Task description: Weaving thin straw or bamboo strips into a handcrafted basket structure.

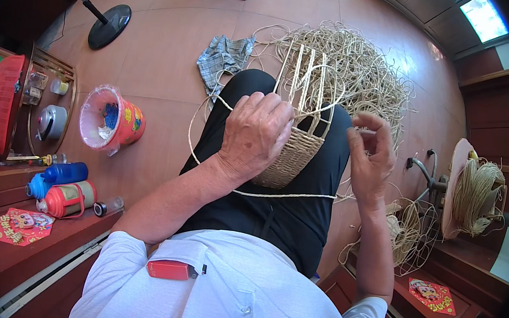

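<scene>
A small woven basket (292, 157) of straw-coloured cord rests in my lap, between my thighs. Long upright strands (312, 81) rise from its unfinished rim. My left hand (256, 131) is closed, knuckles up, on the basket's left side at the rim; its fingertips are hidden. A length of cord (281, 196) loops out to the left of that hand, then crosses my lap under the basket toward the right wrist. Raised just right of the basket, my right hand (374, 150) has loosely curled fingers, with thumb and forefinger slightly apart and no strand clearly between them.
A large heap of loose cord (363, 65) covers the floor ahead, beside a checked cloth (223, 59). At left stand a lined red bucket (123, 121), a fan base (109, 26) and flasks (70, 197). Wound cord (477, 195) and a wire holder (414, 232) are at right.
</scene>
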`<act>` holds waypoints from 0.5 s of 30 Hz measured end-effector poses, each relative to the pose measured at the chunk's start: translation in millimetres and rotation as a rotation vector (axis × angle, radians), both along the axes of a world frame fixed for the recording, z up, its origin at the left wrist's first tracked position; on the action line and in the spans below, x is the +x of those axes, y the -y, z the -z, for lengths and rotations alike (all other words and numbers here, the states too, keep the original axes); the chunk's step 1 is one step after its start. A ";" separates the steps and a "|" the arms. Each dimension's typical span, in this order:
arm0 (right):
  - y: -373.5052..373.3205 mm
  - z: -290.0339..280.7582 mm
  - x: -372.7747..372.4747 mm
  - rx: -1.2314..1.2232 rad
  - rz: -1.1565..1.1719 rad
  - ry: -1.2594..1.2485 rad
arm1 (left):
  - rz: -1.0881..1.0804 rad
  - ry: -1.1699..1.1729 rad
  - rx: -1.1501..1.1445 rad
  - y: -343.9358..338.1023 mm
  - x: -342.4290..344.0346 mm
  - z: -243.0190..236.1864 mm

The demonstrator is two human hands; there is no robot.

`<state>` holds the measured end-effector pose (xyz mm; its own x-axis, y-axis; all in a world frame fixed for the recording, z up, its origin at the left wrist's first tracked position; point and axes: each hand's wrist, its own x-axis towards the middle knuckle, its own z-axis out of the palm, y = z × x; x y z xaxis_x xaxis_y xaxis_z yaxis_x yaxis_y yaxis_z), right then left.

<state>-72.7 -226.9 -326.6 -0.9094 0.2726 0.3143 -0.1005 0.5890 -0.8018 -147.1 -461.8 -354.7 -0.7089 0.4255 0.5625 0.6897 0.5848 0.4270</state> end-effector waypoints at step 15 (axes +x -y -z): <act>31.6 29.7 -9.6 -0.877 -0.308 0.386 | 0.002 -0.029 -0.174 5.5 20.5 -3.9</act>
<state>-82.2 -258.5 -356.3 -0.9764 0.0024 -0.2160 0.2096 -0.2324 -0.9498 -126.6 -467.3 -350.8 -0.6927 0.5195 0.5003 0.7013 0.6472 0.2989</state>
